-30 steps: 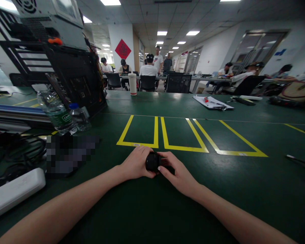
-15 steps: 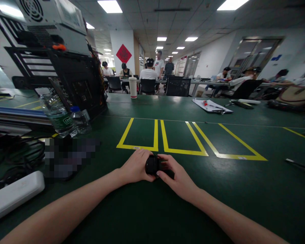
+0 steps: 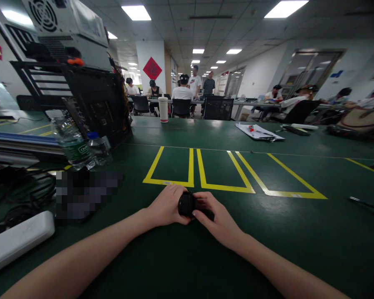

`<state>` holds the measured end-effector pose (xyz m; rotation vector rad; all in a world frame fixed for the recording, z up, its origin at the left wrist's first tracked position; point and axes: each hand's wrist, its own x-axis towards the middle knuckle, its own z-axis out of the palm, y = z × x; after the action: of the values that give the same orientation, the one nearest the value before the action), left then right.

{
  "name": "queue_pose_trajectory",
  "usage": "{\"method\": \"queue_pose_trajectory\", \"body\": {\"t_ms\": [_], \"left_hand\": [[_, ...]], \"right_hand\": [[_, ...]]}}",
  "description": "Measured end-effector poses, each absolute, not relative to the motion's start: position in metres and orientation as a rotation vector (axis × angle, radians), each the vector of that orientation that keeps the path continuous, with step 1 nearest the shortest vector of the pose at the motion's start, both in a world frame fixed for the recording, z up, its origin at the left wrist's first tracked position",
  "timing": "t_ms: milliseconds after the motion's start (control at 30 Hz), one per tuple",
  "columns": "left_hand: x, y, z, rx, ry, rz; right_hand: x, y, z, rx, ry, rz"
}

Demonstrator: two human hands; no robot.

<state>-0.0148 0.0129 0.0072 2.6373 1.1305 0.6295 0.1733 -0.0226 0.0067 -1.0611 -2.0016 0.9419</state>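
A small black rounded object is held between my hands, low over the green tabletop; its exact kind cannot be made out. My left hand is wrapped round its left side, thumb below and fingers over the far side. From the right, my right hand grips it with thumb and fingertips, leaving a dark gap under the curved fingers. Just beyond the hands lie three outlines of yellow tape on the table.
At left stand an open black computer case, two water bottles, black cables and a white power strip. Farther back are a white cup and a clipboard. A dark pen-like rod lies right. Several people sit beyond.
The view has tilted up very slightly, so the scene sits a little lower. Both hands keep the same hold on the black object.
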Motion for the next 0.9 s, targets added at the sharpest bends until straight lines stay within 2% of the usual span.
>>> {"method": "queue_pose_trajectory", "body": {"t_ms": [900], "left_hand": [[-0.0158, 0.0154, 0.0025, 2.627, 1.136, 0.637]], "right_hand": [[0.1741, -0.0239, 0.0088, -0.98, -2.069, 0.837]]}}
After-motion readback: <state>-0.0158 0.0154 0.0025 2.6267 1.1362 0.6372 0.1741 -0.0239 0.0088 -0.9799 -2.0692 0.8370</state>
